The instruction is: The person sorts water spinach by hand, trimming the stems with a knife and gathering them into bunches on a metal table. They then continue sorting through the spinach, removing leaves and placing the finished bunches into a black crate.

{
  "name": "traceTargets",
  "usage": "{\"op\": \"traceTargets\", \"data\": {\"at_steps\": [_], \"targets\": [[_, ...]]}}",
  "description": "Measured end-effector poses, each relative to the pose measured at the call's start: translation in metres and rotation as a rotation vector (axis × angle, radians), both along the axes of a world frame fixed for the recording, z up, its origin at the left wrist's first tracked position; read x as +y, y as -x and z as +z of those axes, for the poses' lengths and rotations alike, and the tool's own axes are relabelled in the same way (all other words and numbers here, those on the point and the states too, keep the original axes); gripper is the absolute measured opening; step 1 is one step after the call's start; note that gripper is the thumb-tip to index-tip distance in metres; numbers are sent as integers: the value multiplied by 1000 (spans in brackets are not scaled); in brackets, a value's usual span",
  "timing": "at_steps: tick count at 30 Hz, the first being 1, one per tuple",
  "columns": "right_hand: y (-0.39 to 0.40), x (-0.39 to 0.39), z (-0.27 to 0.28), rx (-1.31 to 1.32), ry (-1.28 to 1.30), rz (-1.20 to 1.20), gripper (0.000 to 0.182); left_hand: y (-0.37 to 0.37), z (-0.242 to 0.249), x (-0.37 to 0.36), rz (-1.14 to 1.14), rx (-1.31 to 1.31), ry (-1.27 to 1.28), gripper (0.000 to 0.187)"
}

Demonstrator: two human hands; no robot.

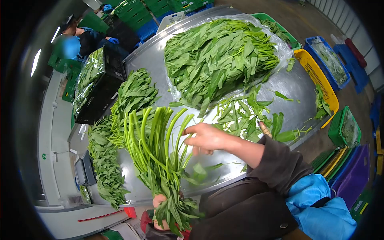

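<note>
My left hand [160, 210], low in the view, is wrapped round the leafy part of a bunch of greens [154, 152], whose pale green stems point up. My right hand [205, 138] is beside the stems on their right, its fingers apart. Below it some leaves are blurred by motion. A big heap of leafy greens [220, 60] lies on clear plastic on the metal table [136, 180]. Loose leaves and stems [240, 116] are scattered between the heap and my right arm. A knife handle [265, 129] shows among them.
More greens [106, 160] line the table's left side, near a black crate [102, 88] of wrapped greens. A small grey device [85, 170] sits at the left edge. Yellow [320, 76] and blue crates [330, 62] stand at the right. Another person [86, 40] is at the upper left.
</note>
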State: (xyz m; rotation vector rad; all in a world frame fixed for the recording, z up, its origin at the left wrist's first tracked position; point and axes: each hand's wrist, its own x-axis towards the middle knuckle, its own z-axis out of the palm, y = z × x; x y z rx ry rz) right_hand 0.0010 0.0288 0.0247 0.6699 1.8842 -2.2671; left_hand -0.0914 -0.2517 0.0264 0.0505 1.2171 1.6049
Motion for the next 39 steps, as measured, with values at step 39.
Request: {"op": "traceTargets", "data": {"at_steps": [39], "targets": [[8, -20, -93, 9, -112, -718, 27, 97, -41, -24, -225, -47, 11, 70]]}}
